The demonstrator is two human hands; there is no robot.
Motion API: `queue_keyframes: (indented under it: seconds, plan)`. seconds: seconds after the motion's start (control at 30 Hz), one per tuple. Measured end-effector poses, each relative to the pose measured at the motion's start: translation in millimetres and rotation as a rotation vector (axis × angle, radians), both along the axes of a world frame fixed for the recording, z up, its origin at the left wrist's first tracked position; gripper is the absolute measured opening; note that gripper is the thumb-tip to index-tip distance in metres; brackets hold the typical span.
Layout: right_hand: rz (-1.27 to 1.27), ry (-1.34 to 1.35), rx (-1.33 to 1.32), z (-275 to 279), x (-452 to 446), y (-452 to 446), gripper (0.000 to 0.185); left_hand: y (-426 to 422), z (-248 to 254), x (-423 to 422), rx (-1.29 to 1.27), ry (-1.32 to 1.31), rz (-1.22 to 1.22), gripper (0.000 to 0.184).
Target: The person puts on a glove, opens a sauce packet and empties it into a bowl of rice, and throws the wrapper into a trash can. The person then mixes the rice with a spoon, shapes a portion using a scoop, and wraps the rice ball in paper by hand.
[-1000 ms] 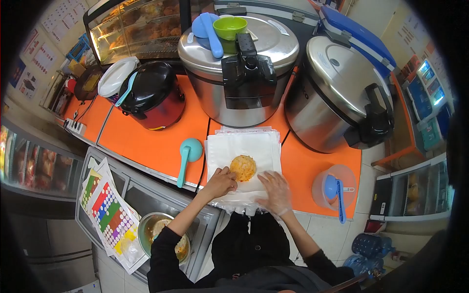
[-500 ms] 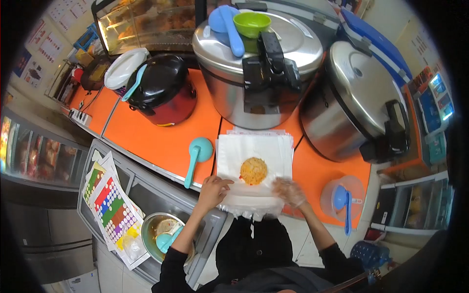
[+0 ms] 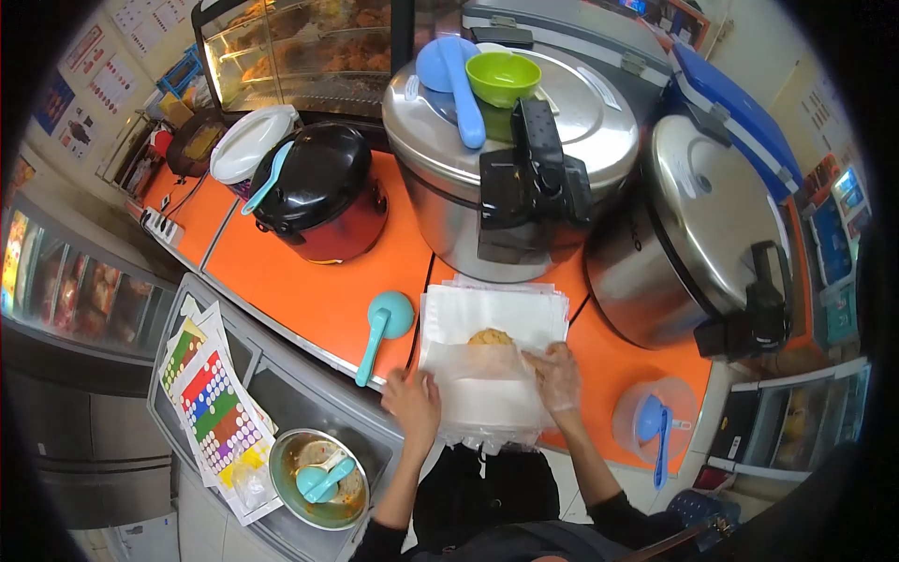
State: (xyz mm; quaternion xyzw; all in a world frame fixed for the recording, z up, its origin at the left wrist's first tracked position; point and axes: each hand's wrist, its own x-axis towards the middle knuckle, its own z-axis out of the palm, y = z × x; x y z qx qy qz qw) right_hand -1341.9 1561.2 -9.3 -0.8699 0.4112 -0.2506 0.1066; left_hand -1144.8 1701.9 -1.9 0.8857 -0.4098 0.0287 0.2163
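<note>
A stack of white paper sheets [image 3: 492,314] lies on the orange counter, with a round mound of rice [image 3: 490,337] on top. The near part of the top sheet is folded up over the lower portion of the mound, so only its far edge shows. My right hand [image 3: 558,377], in a clear plastic glove, pinches the right edge of that folded sheet. At the left side of the stack, my bare left hand [image 3: 412,401] has bent fingers near the paper's edge; whether it grips the sheet is unclear. A teal ladle [image 3: 389,318] rests left of the stack.
Two large steel cookers [image 3: 431,220] [image 3: 655,262] stand behind the stack. A red pot [image 3: 342,220] with a black lid is at back left. A clear tub [image 3: 629,412] holds a blue scoop at right. Lower left are a metal bowl [image 3: 281,468] and printed sheets [image 3: 215,403].
The near part of the top sheet has come up over the mound, which was fully exposed before. The camera view has shifted, and my left hand sits lower beside the stack.
</note>
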Motion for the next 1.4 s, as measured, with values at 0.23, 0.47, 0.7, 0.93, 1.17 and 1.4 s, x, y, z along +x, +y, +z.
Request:
queue_keyframes:
  seconds: [0.23, 0.47, 0.7, 0.93, 1.17, 1.4]
  plan:
    - [-0.048, 0.011, 0.303, -44, 19, -15, 0.018, -3, -66, 6, -0.26, 0.718, 0.264, 0.024]
    - [-0.038, -0.026, 0.562, -36, 45, -61, 0.024, -55, -51, 37, -0.402, 0.672, -0.187, 0.061]
    - [0.434, 0.375, 0.116, 20, 104, -96, 0.046, -55, -80, 65, -0.567, 0.984, -0.208, 0.055]
    - [0.402, 0.825, 0.396, 13, 119, -120, 0.028, -39, -49, -39, -0.262, 0.064, -0.183, 0.05]
    - [0.467, 0.464, 0.323, -9, 29, -49, 0.023, -74, -58, -37, -0.005, 0.379, 0.089, 0.066]
    - [0.456, 0.159, -0.073, -55, -18, -18, 0.028, -55, -22, 8, -0.449, 0.057, -0.33, 0.043]
